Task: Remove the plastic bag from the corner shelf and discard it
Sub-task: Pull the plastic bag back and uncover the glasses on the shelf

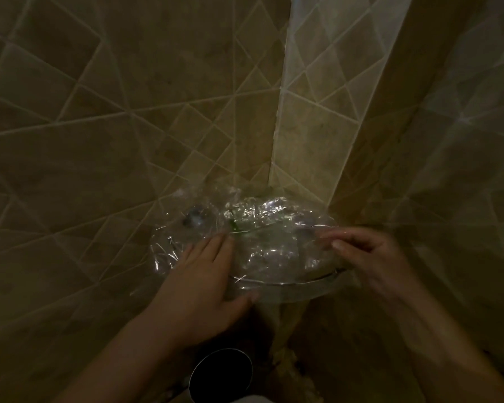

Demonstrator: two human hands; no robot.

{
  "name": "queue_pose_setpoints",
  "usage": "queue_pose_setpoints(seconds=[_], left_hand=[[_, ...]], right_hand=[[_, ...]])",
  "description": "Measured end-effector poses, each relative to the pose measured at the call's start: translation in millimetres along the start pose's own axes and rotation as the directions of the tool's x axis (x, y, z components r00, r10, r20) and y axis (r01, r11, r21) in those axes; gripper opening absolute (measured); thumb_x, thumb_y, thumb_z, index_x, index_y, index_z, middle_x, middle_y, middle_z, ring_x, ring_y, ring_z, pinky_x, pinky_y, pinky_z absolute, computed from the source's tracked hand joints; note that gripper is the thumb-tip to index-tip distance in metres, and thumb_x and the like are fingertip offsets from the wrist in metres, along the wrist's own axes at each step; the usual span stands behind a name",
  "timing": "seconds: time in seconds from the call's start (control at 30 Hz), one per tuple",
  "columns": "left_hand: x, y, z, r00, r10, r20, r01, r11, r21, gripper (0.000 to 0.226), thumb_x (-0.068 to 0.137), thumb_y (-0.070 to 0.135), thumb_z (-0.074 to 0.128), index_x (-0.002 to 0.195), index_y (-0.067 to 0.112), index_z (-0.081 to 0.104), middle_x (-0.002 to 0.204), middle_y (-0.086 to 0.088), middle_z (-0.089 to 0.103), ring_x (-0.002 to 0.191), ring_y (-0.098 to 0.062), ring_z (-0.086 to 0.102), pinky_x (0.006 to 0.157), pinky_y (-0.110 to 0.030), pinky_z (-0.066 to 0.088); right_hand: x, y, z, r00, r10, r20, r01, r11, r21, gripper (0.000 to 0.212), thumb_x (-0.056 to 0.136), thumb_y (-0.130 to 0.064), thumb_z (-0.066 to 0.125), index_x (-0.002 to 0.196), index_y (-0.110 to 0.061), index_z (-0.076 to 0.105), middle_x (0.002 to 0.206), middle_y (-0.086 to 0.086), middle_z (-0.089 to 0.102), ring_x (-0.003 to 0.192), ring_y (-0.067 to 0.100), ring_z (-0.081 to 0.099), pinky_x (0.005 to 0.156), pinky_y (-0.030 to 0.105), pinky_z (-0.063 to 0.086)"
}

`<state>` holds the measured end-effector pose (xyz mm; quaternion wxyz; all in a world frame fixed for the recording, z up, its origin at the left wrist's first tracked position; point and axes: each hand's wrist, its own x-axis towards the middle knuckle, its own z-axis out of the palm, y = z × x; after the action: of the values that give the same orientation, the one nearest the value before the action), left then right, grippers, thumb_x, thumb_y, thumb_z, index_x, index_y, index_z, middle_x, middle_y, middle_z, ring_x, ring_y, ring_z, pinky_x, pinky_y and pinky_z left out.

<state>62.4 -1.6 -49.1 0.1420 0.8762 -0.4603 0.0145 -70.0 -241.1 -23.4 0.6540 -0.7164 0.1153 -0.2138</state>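
Observation:
A crumpled clear plastic bag (262, 228) covers the corner shelf (309, 283), whose curved metal front rail shows below it. My left hand (204, 283) lies on the bag's left front, fingers spread flat on top and thumb under the rail edge. My right hand (364, 254) is at the bag's right end, fingertips pinching or touching the plastic; it is blurred. Something small and green shows inside the bag. The scene is dim.
Beige tiled walls (128, 126) meet in the corner behind the shelf, with a lit tiled column (312, 112) at the right. Below the shelf, near my left forearm, stands a dark round container with a metal rim (221, 376).

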Motion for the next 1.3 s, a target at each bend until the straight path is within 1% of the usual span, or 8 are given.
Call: queue_pose_setpoints(seconds=[0.17,0.27,0.4,0.6,0.87,0.97,1.1,1.3], left_hand=[[-5.0,7.4,1.1,0.996,0.085,-0.023,-0.086,0.992,-0.091,0.092,0.079,0.066,0.051,0.149,0.014,0.026,0.154,-0.005,0.034,0.139,-0.019,0.031,0.113,-0.042,0.029],[1.6,2.8,1.5,0.997,0.080,0.023,-0.075,0.982,-0.174,0.084,0.081,0.061,0.054,0.148,0.017,0.029,0.149,0.000,0.042,0.133,-0.017,0.039,0.110,-0.033,0.029],[9.8,4.6,0.5,0.985,0.140,0.104,-0.140,0.990,-0.002,0.081,0.080,0.071,0.043,0.144,0.022,0.033,0.148,0.004,0.041,0.128,-0.015,0.045,0.106,-0.037,0.031],[22.2,18.1,0.1,0.977,0.075,0.202,-0.119,0.969,0.217,0.078,0.074,0.077,0.040,0.131,0.025,0.045,0.132,-0.004,0.044,0.111,-0.025,0.055,0.095,-0.038,0.043],[13.1,-1.6,-15.1,0.972,0.093,0.215,-0.145,0.960,0.238,0.063,0.077,0.074,0.030,0.118,0.031,0.051,0.123,0.002,0.051,0.112,-0.020,0.053,0.096,-0.040,0.040],[9.2,-10.2,-23.6,0.969,0.103,0.224,-0.154,0.963,0.222,0.062,0.078,0.076,0.029,0.115,0.033,0.053,0.122,0.007,0.052,0.112,-0.017,0.053,0.097,-0.037,0.038],[10.7,-13.2,-42.0,0.958,0.116,0.263,-0.153,0.980,0.126,0.076,0.072,0.084,0.026,0.121,0.032,0.054,0.124,0.008,0.052,0.115,-0.015,0.050,0.093,-0.032,0.041],[52.2,12.7,-55.1,0.982,0.148,-0.118,-0.165,0.975,-0.147,0.074,0.081,0.074,0.035,0.136,0.026,0.044,0.135,0.003,0.051,0.116,-0.016,0.051,0.093,-0.040,0.047]], right_hand=[[-5.7,9.8,-12.9,0.983,0.113,0.142,-0.155,0.931,0.332,0.043,0.071,0.007,0.039,0.087,-0.008,0.076,0.091,0.012,0.077,0.077,0.022,0.072,0.066,0.029,0.059],[11.4,8.9,-14.4,0.952,0.300,0.059,-0.305,0.942,0.137,0.039,0.085,0.011,0.040,0.086,-0.009,0.074,0.088,0.013,0.075,0.052,0.015,0.066,0.043,0.020,0.050],[28.5,-1.5,-6.1,0.894,0.372,0.249,-0.309,0.915,-0.258,0.021,0.072,-0.035,0.069,0.088,-0.023,0.076,0.064,0.000,0.071,0.044,0.005,0.053,0.039,0.015,0.038],[35.5,-3.0,12.5,0.910,0.380,0.164,-0.344,0.915,-0.208,0.019,0.076,-0.020,0.072,0.081,-0.002,0.073,0.064,0.003,0.073,0.051,0.009,0.061,0.044,0.016,0.043],[13.6,-53.1,-18.0,0.998,0.066,0.000,-0.055,0.825,-0.563,0.013,0.084,-0.018,0.066,0.074,-0.016,0.074,0.076,0.006,0.074,0.070,0.019,0.066,0.064,0.026,0.047],[2.4,-86.9,-24.2,0.989,-0.148,0.028,0.114,0.610,-0.784,0.012,0.079,-0.039,0.063,0.069,-0.038,0.068,0.069,-0.017,0.070,0.060,0.000,0.061,0.055,0.022,0.045],[3.1,-115.0,-16.1,0.958,-0.280,0.063,0.186,0.438,-0.880,0.019,0.082,-0.045,0.052,0.081,-0.030,0.064,0.064,-0.007,0.065,0.059,0.010,0.059,0.056,0.038,0.049],[42.0,-111.1,21.9,0.902,-0.335,0.273,0.353,0.208,-0.912,0.021,0.087,-0.030,0.058,0.085,-0.012,0.068,0.075,0.009,0.068,0.068,0.027,0.060,0.061,0.035,0.046]])
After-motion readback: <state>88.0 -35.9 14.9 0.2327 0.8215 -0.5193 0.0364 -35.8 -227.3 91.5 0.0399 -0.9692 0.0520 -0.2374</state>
